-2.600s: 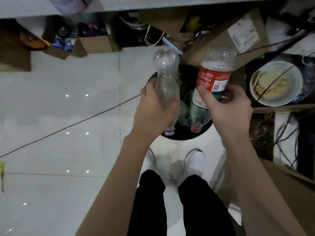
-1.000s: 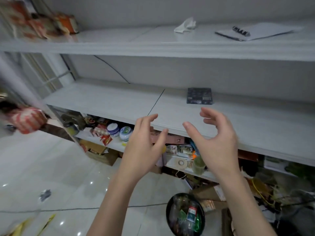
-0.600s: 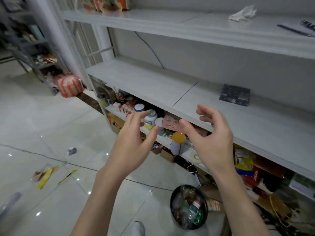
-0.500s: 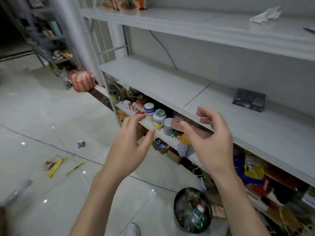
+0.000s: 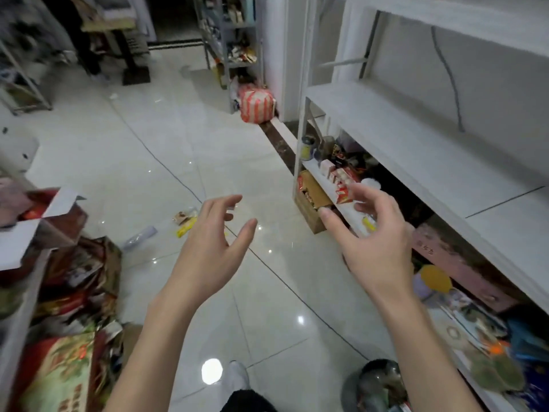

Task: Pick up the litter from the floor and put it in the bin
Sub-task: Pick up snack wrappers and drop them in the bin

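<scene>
My left hand [image 5: 211, 251] and my right hand [image 5: 371, 245] are raised in front of me, fingers spread, both empty. The round black bin [image 5: 374, 385] holding bottles sits on the floor at the bottom right, partly behind my right forearm. Litter lies on the white tiles ahead of my left hand: a yellow wrapper [image 5: 185, 228], a crumpled brownish wrapper [image 5: 183, 215] and a clear plastic bottle [image 5: 139, 237] lying on its side. A tiny scrap [image 5: 113, 96] lies farther off.
White shelving [image 5: 416, 150] with boxes and jars underneath runs along the right. Open cartons and bags [image 5: 59, 263] pile up on the left. A red-and-white sack [image 5: 256, 104] sits by a pillar. A thin cable [image 5: 166, 168] crosses the floor. My shoe [image 5: 237, 376] shows below.
The two bottles held over the bin 2.6 s ago are gone from my hands. My view has swung left from the shelves to the floor, bringing the litter nearer the centre.
</scene>
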The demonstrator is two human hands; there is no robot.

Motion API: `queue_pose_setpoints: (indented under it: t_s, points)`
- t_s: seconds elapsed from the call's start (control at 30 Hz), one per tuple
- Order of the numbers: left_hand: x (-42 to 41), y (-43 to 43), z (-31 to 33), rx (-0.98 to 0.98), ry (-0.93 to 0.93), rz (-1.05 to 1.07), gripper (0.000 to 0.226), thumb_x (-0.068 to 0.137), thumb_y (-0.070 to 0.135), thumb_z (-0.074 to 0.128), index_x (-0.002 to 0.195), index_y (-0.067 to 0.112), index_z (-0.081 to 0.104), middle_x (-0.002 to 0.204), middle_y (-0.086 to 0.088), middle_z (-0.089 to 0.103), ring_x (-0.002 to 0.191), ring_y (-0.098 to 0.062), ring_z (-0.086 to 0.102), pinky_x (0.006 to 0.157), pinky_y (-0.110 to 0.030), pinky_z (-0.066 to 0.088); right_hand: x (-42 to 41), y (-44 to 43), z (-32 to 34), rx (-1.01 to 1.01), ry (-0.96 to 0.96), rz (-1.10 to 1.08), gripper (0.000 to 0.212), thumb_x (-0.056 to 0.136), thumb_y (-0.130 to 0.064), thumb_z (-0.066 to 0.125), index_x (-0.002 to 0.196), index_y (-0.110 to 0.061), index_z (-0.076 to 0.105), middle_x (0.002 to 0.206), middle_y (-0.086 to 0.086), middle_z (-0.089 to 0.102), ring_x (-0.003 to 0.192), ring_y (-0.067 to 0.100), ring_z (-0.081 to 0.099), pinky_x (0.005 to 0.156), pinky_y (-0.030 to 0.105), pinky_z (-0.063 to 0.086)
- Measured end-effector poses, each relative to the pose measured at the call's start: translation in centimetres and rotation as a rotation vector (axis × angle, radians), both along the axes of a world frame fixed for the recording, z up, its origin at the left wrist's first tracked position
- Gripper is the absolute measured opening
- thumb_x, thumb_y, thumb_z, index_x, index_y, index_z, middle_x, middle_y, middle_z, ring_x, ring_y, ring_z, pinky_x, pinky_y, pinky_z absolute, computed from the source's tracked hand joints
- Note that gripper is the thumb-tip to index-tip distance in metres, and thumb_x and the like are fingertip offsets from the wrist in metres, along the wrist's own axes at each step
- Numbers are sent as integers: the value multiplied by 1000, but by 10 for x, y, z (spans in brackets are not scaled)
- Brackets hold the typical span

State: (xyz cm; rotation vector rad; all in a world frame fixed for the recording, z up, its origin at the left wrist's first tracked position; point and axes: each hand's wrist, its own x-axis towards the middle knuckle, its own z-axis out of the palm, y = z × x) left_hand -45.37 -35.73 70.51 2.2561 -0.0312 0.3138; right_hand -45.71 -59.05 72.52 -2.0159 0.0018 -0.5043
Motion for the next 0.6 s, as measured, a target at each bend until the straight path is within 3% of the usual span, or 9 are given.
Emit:
queue_pose_setpoints:
  t_s: [0.07, 0.13, 0.23, 0.43, 0.6]
  points:
    - [12, 38, -4, -4, 14, 56, 45, 95, 44, 59, 136, 32, 49, 127, 18, 48, 113, -1, 55, 89, -28, 47, 22, 36, -3, 0, 4, 45, 51, 80, -47, 80, 124, -34, 59, 117, -22, 58, 112, -3, 56, 93, 9, 45]
    - [25, 75, -7, -14, 33, 104, 46, 96, 43, 59, 138, 29, 49, 131, 16, 48, 114, -1, 54, 86, -23, 46, 42, 73, -6, 6, 23, 88, 54, 80, -47, 81, 128, -30, 61, 121, -17, 60, 115, -1, 56, 100, 25, 50]
    - [44, 127, -10, -23, 40, 165, 47, 96, 42, 58, 140, 27, 48, 134, 14, 48, 113, -2, 53, 87, -24, 44, 72, 124, -11, -17, 20, 132, 55, 80, -50, 81, 128, -31, 61, 120, -16, 61, 113, 6, 58, 101, 43, 51]
    - [70, 216, -18, -28, 69, 266, 47, 97, 43, 57, 140, 27, 48, 137, 14, 48, 112, 0, 52, 89, -24, 40, 126, 217, -26, -31, 47, 217, 57, 77, -60, 77, 126, -34, 61, 121, -17, 62, 112, 5, 60, 102, 44, 50]
    - [92, 267, -28, -23, 92, 347, 49, 96, 45, 57, 140, 27, 48, 136, 12, 49, 113, -4, 55, 93, -33, 47, 164, 267, -34, -63, 74, 287, 58, 79, -49, 80, 129, -26, 62, 121, -13, 61, 111, 6, 59, 99, 31, 50]
